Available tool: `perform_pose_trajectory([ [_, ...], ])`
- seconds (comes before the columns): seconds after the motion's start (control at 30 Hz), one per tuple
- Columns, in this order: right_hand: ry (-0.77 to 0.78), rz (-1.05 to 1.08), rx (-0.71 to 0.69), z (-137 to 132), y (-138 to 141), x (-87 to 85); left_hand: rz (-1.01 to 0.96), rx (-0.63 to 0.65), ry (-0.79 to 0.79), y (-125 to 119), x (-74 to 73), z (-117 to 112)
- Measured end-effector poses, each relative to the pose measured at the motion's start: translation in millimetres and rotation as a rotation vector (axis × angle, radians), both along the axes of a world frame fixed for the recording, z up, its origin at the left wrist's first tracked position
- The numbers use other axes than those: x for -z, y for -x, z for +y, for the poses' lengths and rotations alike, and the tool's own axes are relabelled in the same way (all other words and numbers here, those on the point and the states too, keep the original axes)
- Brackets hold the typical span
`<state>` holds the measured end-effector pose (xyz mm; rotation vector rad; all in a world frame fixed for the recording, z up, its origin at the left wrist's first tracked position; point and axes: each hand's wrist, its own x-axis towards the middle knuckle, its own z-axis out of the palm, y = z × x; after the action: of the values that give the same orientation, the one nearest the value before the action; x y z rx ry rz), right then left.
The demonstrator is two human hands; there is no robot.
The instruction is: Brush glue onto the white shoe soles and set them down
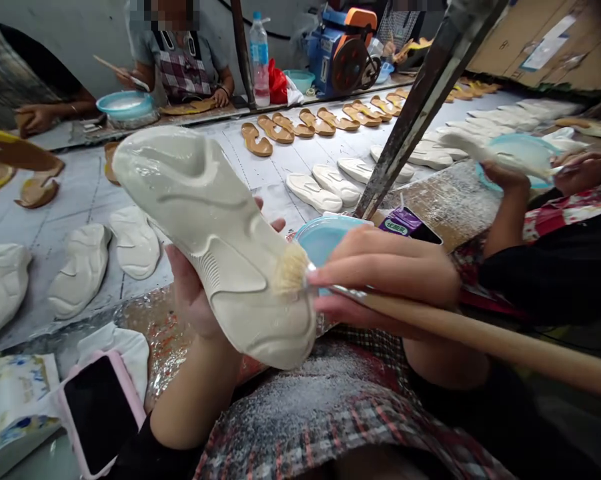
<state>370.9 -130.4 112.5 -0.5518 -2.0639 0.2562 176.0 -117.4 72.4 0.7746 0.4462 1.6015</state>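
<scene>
left hand [195,297]: gripping glossy cream moulded sole [237,243] | right hand [393,267]: clasping wooden-handled, pale-bristled brush [430,319] | beyond right hand: round light-blue plastic bowl [313,231], contents unclear

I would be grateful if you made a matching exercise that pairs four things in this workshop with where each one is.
Things:
1. the glossy white sole
2. the long-handled brush
3. the pink-cased phone
4. the plastic bottle

Places:
A. lying at the lower left of the picture, screen dark
B. held in the right hand
C. standing upright toward the back, beside a red bag
D. held in the left hand

Right pairs: 1-D, 2-B, 3-A, 4-C
</scene>
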Motion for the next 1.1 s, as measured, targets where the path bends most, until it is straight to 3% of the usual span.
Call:
perform_pose_trajectory([
  [0.1,-0.145,0.050,0.047,-2,11,15.9,-0.005,-0.015,0.050,1,-1.6,0],
  [0.2,-0.048,0.083,-0.044,-16,12,25.8,-0.055,-0.087,0.110,9,1.3,5],
  [0.3,0.112,0.149,-0.085,-26,9,23.0,-0.080,-0.065,0.126,12,3.2,7],
  [0.43,0.048,0.205,-0.105,-27,13,23.7,-0.073,0.045,0.173,9,3.9,7],
  [0.53,0.105,0.297,-0.179,-28,15,20.3,-0.077,0.047,0.147,7,3.4,7],
  [0.63,0.163,0.234,-0.122,-24,17,10.7,-0.065,0.011,0.128,1,-0.4,5],
  [0.73,0.008,0.145,-0.029,-13,28,17.7,-0.057,-0.057,0.170,-6,-3.2,6],
  [0.8,-0.131,0.105,0.006,-8,35,33.8,-0.039,-0.106,0.325,-4,-1.1,10],
  [0.87,-0.156,0.081,-0.037,-7,36,50.4,-0.011,-0.194,0.555,5,3.7,18],
  [0.93,-0.077,0.123,-0.096,-8,29,60.0,0.028,-0.278,0.696,19,8.6,30],
  [1.1,0.125,0.227,-0.054,-8,2,57.4,0.144,-0.329,0.609,71,15.6,73],
])
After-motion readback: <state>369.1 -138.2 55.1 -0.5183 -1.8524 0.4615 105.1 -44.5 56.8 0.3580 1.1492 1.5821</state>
